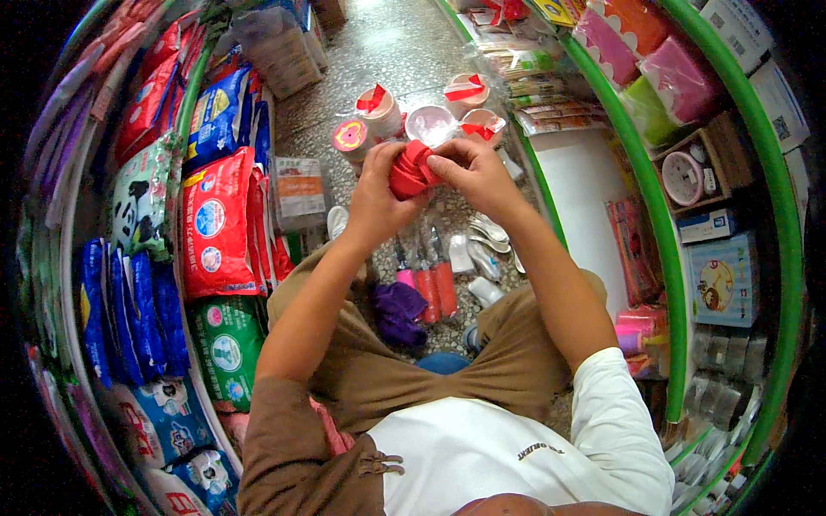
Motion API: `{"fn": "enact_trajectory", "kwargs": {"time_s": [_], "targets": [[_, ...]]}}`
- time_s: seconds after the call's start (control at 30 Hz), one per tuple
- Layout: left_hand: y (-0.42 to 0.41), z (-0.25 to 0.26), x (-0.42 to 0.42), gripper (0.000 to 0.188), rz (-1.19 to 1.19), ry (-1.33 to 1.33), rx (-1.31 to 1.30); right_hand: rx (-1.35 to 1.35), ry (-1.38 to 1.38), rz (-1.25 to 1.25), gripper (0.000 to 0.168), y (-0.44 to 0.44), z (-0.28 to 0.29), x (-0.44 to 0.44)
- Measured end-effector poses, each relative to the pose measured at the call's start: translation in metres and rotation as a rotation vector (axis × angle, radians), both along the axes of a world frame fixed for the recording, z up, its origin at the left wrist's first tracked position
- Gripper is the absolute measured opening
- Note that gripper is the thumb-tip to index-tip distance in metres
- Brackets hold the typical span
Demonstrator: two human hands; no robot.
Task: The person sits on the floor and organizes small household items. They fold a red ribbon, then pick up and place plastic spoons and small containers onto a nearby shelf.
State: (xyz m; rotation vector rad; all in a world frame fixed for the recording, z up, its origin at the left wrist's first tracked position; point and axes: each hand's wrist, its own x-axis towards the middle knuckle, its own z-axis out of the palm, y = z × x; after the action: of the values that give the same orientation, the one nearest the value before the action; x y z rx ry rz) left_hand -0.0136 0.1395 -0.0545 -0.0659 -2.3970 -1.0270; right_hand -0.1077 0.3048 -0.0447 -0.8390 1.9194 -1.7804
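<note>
A rolled red strip, cloth or ribbon (pixel 410 173), is held up in front of me between both hands. My left hand (pixel 382 209) wraps around its left side and underside. With thumb and fingertips, my right hand (pixel 479 174) pinches its right edge. Just beyond stand several round tubs: a pale open-topped one (pixel 431 124), one with a red ribbon on top (pixel 379 115), and one with a heart on its lid (pixel 350 135). Below my hands, red-handled items in clear wrapping (pixel 444 287) lie on the floor beside a purple cloth (pixel 399 313).
White spoons (pixel 489 232) and small white pieces (pixel 484 291) lie on the speckled floor (pixel 377 48). Detergent bags (pixel 219 222) fill the left shelves. A clear plastic bin (pixel 300 187) stands beside them. On the right, green-edged shelves (pixel 668 309) hold packaged goods. My knees flank the floor items.
</note>
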Motion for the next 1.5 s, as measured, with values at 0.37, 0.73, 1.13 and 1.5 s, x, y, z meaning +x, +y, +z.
{"fn": "enact_trajectory", "kwargs": {"time_s": [0.37,0.73,1.13,1.5], "targets": [[-0.008,0.009,0.007,0.062,-0.05,-0.039,-0.224,0.184,-0.132,0.159,0.024,0.006,0.008,0.002],[-0.01,0.011,0.008,0.066,-0.185,-0.077,0.004,-0.007,0.015,-0.014,0.028,-0.007,-0.01,0.006],[-0.004,0.014,0.004,0.06,-0.191,-0.309,0.451,-0.168,-0.315,0.092,0.023,-0.004,0.007,0.006],[-0.012,0.019,0.012,0.057,-0.215,-0.205,0.218,-0.029,-0.209,0.262,0.033,0.003,0.008,-0.002]]}}
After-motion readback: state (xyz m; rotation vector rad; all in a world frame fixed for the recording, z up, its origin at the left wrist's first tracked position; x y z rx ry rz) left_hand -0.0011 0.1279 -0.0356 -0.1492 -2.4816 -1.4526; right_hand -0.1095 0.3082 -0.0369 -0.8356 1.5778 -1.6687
